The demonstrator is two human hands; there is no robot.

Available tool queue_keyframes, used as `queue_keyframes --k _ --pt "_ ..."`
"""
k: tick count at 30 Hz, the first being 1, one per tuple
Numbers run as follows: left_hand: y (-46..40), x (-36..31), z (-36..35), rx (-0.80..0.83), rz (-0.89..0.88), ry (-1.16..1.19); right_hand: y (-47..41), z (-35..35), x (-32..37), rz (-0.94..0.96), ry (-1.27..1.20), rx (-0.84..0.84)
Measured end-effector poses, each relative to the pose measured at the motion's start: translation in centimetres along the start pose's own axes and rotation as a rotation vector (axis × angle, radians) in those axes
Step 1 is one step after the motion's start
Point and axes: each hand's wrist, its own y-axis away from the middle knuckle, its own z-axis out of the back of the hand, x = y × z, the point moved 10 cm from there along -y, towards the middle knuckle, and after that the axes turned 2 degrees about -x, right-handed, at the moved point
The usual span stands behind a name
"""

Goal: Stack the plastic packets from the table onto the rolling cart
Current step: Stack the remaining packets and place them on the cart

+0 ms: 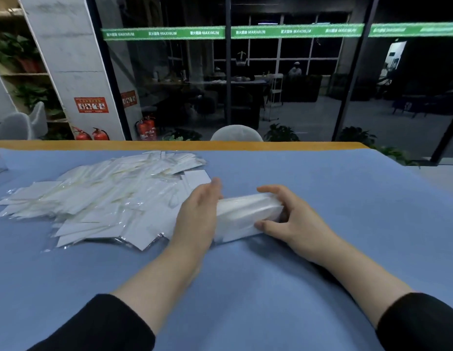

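Squaring up a bundle of packets (pixel 242 216) between both hands on the table (pixel 321 188). My right hand (pixel 293 219) grips the bundle's right end, thumb on the near face and fingers curled over the top. My left hand (pixel 199 214) is flat against the left end, fingers straight, pressing rather than gripping. The bundle rests on the blue surface just in front of me, long axis running left to right, tilted slightly away at the right end. It looks like a compact block of white packets, edges roughly aligned; can't tell the count. Just left of it, touching or nearly touching my left hand, sits the loose pile of packets (pixel 106 198), spread wide and overlapping at all angles, clear film edges catching light. Beyond the table: a white chair back (pixel 237 134) at the far edge, glass wall, fire extinguishers (pixel 144 129) on the floor to the left. The rolling cart isn't in view, so I can't tell what's already stacked there. Judging from the pile, most of the job remains: this bundle has yet to go to the cart, and the heap needs many more batches.
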Motion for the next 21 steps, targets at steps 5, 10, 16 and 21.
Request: queue_keyframes --k 5,10,16,21 --pt "0.1 0.3 0.2 -0.242 0.005 0.082 0.1 -0.4 -0.1 -0.007 0.011 0.044" --pt "-0.1 0.1 -1.1 -0.175 -0.108 -0.044 -0.2 0.6 -0.2 0.078 0.073 0.009" --pt "0.0 0.0 -0.9 -0.193 -0.127 -0.001 0.0 0.7 -0.1 0.116 0.289 0.064" --pt "-0.1 0.1 -2.5 -0.09 -0.181 -0.164 0.4 -0.3 -0.2 0.086 0.271 0.141"
